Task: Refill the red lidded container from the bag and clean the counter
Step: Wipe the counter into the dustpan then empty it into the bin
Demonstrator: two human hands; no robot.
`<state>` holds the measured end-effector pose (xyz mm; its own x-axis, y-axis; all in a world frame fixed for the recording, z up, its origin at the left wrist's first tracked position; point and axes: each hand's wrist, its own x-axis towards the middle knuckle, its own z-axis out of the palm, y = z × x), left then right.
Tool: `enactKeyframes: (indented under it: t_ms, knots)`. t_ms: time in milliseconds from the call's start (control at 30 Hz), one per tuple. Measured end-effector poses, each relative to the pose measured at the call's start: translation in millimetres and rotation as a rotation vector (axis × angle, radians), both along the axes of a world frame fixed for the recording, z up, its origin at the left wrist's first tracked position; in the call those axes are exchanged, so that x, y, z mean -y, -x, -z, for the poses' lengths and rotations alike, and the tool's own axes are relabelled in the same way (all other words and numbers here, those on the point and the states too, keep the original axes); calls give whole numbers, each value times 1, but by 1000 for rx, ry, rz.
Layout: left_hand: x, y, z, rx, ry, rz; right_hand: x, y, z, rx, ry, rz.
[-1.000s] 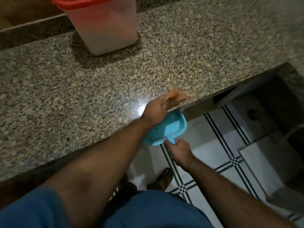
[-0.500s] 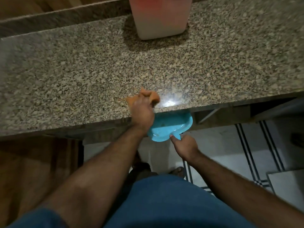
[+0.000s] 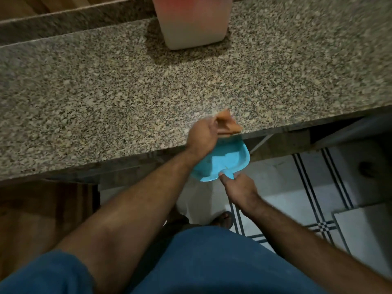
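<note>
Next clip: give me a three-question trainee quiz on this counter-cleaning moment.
1. True or false: the blue dustpan rests on top of the granite counter.
2. Which hand grips the orange cloth: A) left hand B) right hand?
3. Fill in: the right hand grips the dustpan by its ____.

Key: 1. False, it is held just below the counter's front edge. 2. A. 3. Handle.

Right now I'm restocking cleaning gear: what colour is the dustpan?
Light blue dustpan, clearest in the head view.
</note>
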<state>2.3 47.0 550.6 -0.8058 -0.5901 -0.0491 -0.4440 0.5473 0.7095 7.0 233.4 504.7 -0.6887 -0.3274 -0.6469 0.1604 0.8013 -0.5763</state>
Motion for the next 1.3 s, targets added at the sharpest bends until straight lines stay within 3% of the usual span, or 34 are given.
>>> enactKeyframes:
  t_ms: [67,100,200,267,333,400,433,533,633,700,800,867,933,1100,1300]
  knots:
    - [16,3,-10,-139,-184,-253,-12,-2,-4,-4,-13,-1]
    - [27,7,-12,-169,-180,-336,-18,-3,-4,-9,-28,-10]
    - [45,15,-11,-126,44,-411,-35,-8,-5,-19,-57,-14]
    - [35,17,2,-108,156,-296,-39,-10,-6,-23,-47,10]
    - [16,16,22,-44,182,-18,-41,-9,-9,-25,-31,23]
    - [-5,13,27,-41,159,215,-43,-8,-14,-23,-15,31]
    - [-5,14,25,-47,94,207,-45,-7,-15,-26,-13,28]
    - [11,16,-4,-79,-59,-99,-53,-5,-15,-40,-16,3]
    - [25,9,-10,-103,101,-314,-61,-9,-9,-42,-17,6]
    - [8,1,-5,-43,187,-275,-63,-15,-8,-58,-22,-23]
    - [-28,-14,10,7,121,66,-61,-25,-10,-83,-26,-94]
    - [-40,-22,5,-19,-6,132,-60,-31,-11,-87,-36,-131]
    - [-39,-31,-12,-23,-154,69,-58,-33,-12,-114,-45,-166]
    - [-9,-95,-39,-176,-279,-81,-47,-48,-7,-159,-20,-255]
    - [29,-257,-42,-278,-397,-433,-13,-118,-1,-202,-46,-511]
